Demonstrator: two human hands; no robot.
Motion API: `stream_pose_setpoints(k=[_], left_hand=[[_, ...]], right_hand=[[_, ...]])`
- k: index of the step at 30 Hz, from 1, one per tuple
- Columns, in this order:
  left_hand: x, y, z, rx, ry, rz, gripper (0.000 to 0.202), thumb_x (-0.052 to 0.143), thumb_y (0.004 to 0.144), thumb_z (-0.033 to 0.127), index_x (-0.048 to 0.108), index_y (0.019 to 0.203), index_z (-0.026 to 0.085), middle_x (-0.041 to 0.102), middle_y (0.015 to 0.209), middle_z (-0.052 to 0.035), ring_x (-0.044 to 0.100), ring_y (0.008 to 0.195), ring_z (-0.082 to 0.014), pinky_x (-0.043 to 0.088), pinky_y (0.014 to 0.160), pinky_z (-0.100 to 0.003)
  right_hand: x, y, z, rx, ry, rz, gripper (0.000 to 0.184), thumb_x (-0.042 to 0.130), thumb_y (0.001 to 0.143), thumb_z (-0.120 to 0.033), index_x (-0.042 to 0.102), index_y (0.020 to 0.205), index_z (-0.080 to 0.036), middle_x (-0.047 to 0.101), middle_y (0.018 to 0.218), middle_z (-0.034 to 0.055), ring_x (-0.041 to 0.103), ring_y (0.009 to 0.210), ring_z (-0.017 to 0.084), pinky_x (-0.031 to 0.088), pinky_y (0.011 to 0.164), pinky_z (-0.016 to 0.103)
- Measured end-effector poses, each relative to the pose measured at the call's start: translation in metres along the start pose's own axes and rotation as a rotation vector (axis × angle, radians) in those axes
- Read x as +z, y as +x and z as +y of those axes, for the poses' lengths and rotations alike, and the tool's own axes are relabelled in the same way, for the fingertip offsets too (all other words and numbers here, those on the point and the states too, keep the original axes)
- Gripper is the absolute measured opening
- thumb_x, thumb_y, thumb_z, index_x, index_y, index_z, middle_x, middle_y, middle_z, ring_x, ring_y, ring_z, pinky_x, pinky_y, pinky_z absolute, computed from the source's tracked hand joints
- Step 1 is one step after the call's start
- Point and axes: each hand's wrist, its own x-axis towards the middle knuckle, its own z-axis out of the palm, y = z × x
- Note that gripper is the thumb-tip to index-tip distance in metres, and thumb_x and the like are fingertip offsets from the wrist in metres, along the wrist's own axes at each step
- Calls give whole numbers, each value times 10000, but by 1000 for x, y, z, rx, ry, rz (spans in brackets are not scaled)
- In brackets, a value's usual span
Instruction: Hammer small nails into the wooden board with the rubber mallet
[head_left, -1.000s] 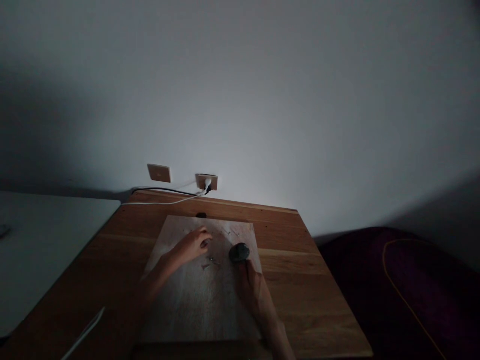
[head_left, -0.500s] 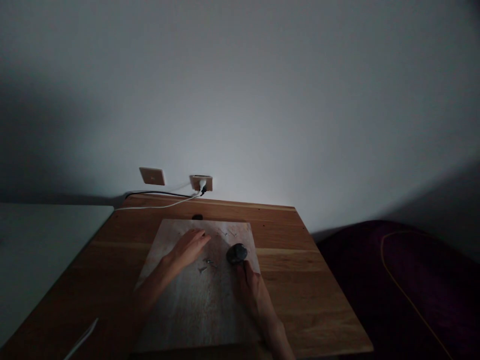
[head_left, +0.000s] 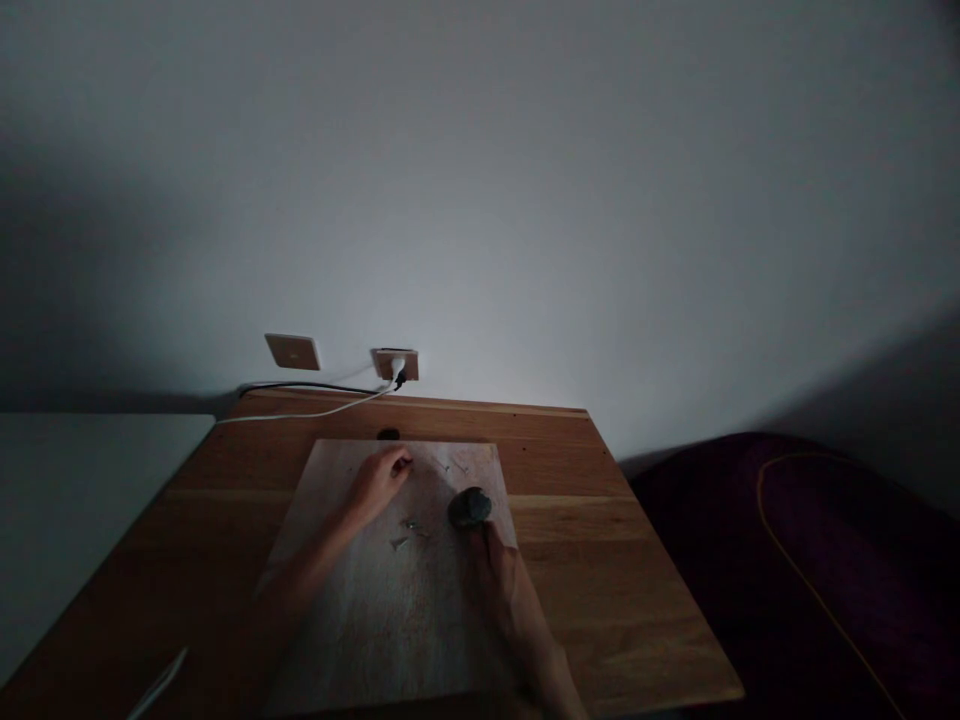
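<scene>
Mallet [head_left: 470, 508] (pretty sure, chunky dark head) is gripped by its handle in the right hand [head_left: 501, 575], head at the right side of the pale board [head_left: 390, 630] on the wooden table [head_left: 600, 540]; can't tell if it's touching. Left hand [head_left: 384, 475] is curled near the board's far edge, but it's too dim to say whether it's pinching anything. Loose metal bits [head_left: 400, 544] lie nearer the camera, and two thin nails [head_left: 464, 469] sit beyond the mallet. Looks like a left-hand positioning step to me; next move probably calls for steady fingers, clear of that head.
</scene>
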Motion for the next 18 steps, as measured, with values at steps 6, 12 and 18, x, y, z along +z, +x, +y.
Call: stream_pose_setpoints(k=[6, 12, 18], left_hand=[[5, -6, -5, 85, 46, 44, 142, 640, 884, 83, 643, 820, 210, 688, 829, -10, 664, 792, -178, 501, 778, -282], [3, -11, 1, 159, 155, 53, 154, 636, 900, 73, 640, 842, 216, 652, 845, -16, 636, 820, -188, 493, 804, -295], [3, -13, 1, 158, 157, 52, 166, 641, 891, 59, 642, 846, 218, 645, 846, -14, 635, 807, -186, 490, 780, -288]], right_hand=[[0, -1, 0, 7, -7, -37, 710, 309, 1030, -49, 89, 1701, -123, 650, 1327, 269, 647, 810, 243, 617, 672, 356], [8, -11, 5, 24, -8, -58, 628, 354, 1052, -105, 263, 1671, -154, 663, 1339, 245, 658, 847, 249, 614, 710, 341], [12, -12, 0, 57, 29, -38, 614, 378, 1039, -102, 321, 1646, -169, 662, 1341, 239, 634, 772, 227, 594, 648, 333]])
